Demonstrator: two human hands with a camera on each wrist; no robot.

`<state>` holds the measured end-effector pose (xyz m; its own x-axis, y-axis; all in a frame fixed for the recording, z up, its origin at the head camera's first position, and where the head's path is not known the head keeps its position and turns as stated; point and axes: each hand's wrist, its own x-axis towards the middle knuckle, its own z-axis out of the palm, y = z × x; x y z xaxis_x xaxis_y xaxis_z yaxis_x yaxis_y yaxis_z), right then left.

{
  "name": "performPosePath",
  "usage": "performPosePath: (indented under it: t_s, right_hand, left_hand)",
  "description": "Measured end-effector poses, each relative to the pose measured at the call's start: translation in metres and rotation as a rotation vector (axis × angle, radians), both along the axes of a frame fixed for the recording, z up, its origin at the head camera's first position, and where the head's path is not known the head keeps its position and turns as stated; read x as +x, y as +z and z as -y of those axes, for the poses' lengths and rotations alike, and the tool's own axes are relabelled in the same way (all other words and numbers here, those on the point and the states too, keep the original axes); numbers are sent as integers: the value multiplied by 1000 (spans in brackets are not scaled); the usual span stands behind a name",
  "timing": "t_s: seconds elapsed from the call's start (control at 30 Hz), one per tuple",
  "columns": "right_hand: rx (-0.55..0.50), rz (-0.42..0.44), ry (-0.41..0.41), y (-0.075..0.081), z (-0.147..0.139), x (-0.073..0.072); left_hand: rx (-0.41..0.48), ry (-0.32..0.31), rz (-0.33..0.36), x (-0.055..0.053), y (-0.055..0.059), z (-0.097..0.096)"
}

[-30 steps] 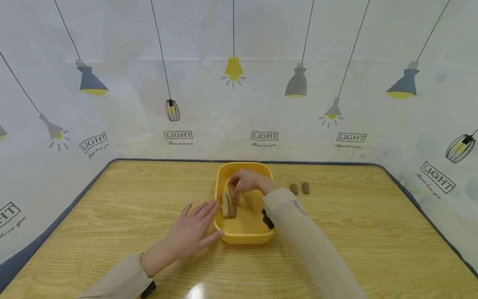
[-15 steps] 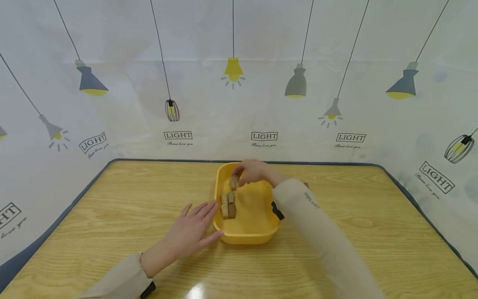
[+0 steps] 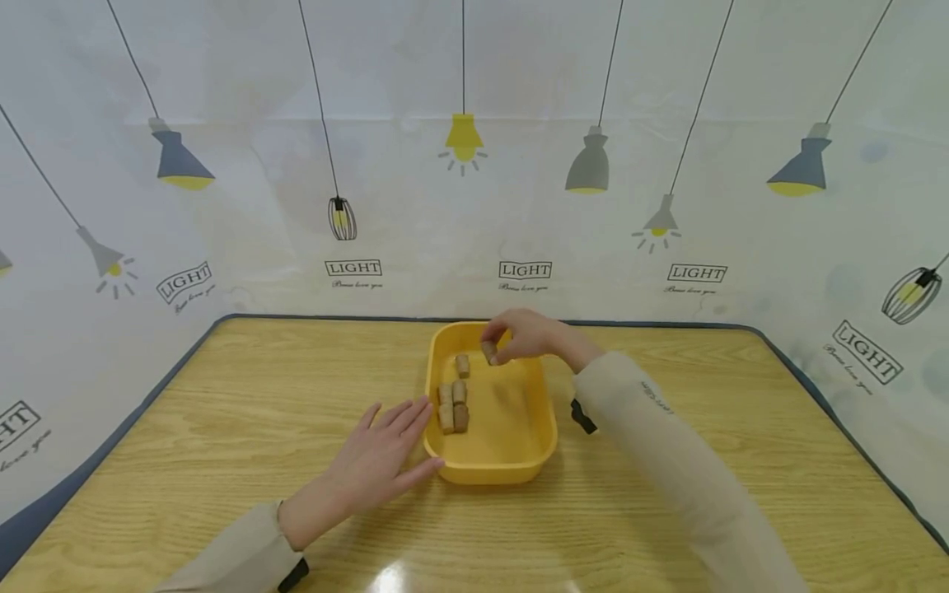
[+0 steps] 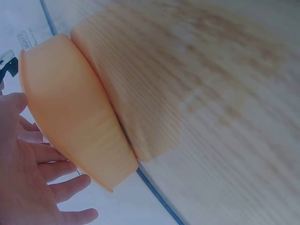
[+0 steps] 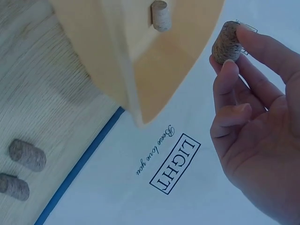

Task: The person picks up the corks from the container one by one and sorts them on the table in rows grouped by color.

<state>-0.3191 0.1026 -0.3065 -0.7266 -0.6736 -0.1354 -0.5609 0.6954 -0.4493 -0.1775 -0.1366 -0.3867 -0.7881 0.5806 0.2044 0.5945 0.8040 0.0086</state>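
Note:
A yellow plastic bin (image 3: 489, 475) sits on the table with several corks in it. Four-square at its left side, light corks (image 3: 446, 420) and darker corks (image 3: 460, 418) lie close together. Farther back, one cork (image 3: 463, 366) lies apart from that group. My right hand (image 3: 522, 333) is over the bin's back part, pinching another cork (image 5: 227, 42) between thumb and fingertips. My left hand (image 3: 381, 457) lies along the bin's left side, fingers spread and fairly straight, fingertips right at the rim. The left wrist view shows the bin's outer wall (image 4: 70, 103) beside those fingers.
Two more corks (image 5: 28, 154) lie on the wooden table (image 5: 28, 56) right of the bin; the right arm hides them in the head view. A light wall sheet (image 3: 415, 206) printed with lamps rises behind the table's back edge.
My right hand has moved up and to the right from the left part of the bin, holding a cork. A cork now lies alone where the fingers were. My left hand has stayed put.

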Motion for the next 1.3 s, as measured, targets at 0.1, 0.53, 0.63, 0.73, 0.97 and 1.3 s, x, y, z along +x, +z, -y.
performPosePath:
  t_s: [0.1, 0.53, 0.63, 0.73, 0.97, 1.3]
  right_hand:
    - [-7, -4, 0, -2, -6, 0]
    - [-19, -23, -18, -11, -33, 4]
    - [-44, -30, 3, -14, -40, 6]
    - [-68, -42, 19, -16, -46, 10]
    - [-90, -89, -17, -15, -61, 17]
    - [-150, -127, -45, -15, -81, 20]
  left_hand:
    - [1, 2, 1, 0, 0, 0]
    - [-1, -5, -11, 2, 0, 0]
    - [-1, -6, -14, 2, 0, 0]
    - [5, -6, -16, 2, 0, 0]
    - [15, -11, -25, 1, -1, 1]
    - [30, -7, -17, 1, -2, 0]
